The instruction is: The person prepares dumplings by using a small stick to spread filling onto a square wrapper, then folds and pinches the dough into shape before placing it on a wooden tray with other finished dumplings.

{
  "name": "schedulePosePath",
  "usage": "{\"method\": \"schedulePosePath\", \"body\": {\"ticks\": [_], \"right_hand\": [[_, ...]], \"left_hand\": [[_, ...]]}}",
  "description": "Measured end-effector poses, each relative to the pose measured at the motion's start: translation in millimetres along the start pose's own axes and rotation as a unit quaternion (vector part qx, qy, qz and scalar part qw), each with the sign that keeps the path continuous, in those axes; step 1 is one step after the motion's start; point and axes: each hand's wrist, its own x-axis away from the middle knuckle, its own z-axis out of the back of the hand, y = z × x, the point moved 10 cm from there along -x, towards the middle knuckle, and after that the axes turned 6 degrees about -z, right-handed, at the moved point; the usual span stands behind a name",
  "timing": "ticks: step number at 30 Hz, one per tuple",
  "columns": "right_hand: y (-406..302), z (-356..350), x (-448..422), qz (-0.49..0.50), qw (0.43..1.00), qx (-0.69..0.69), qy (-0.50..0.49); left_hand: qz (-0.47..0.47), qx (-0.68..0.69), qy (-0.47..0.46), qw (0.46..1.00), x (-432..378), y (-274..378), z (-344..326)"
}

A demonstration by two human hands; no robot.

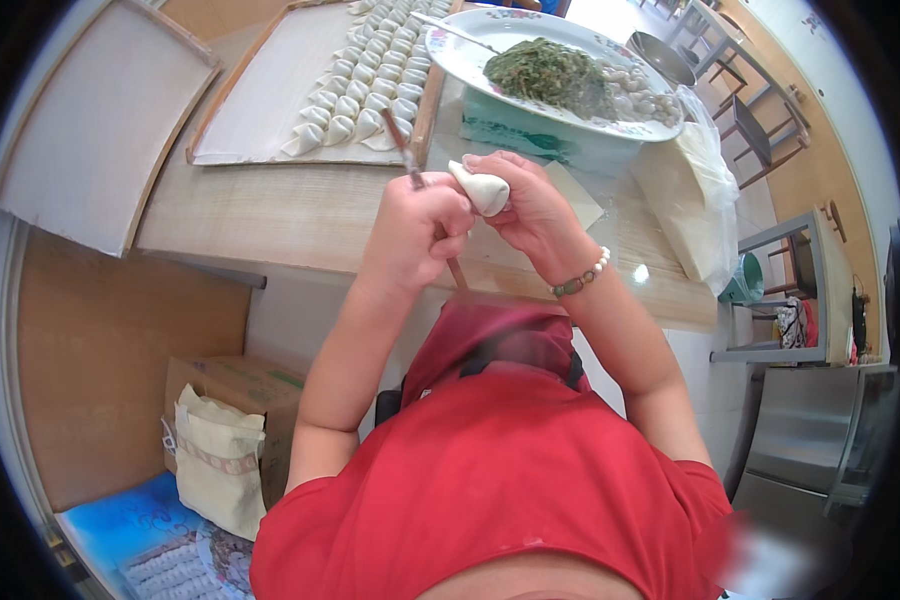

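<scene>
A folded white wonton (pixel 483 189) is held between my two hands above the table. Curled fingers of my left hand (pixel 426 225) touch its left side and also grip a thin brown stick (pixel 399 139) that slants down past the palm. Fingertips of my right hand (pixel 521 199) pinch the wonton's top and right side. Behind the hands, rows of folded wontons (pixel 360 90) lie on a wood-framed tray (pixel 255 112). A floral oval plate (pixel 450 56) holds chopped green filling (pixel 547 75) and small pale pieces, perhaps shrimp (pixel 637 94). One square wrapper (pixel 574 195) lies beyond my right wrist.
Under the plate is a green box (pixel 517 131). A plastic bag with a stack of pale wrappers (pixel 679 195) lies at the table's right. Another framed tray (pixel 105 120) overhangs the left edge. A cardboard box (pixel 232 375) stands below left; chairs and tables are at right.
</scene>
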Motion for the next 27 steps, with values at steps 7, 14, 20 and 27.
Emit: {"method": "schedulePosePath", "body": {"ticks": [7,14,20,27], "right_hand": [[2,-27,0,-0.023,0.997,0.065,-0.038],[-35,47,52,0.064,0.992,0.109,-0.006],[-57,125,89,0.179,0.974,0.027,0.14],[-65,170,102,0.225,0.946,0.0,0.231]], "left_hand": [[0.03,-0.026,0.044,0.998,-16,22,45],[-0.237,-0.578,0.14,0.768,-120,218,114],[-0.192,-0.638,0.244,0.705,-318,239,241],[-0.083,-0.52,0.297,0.796,-411,193,255]]}}
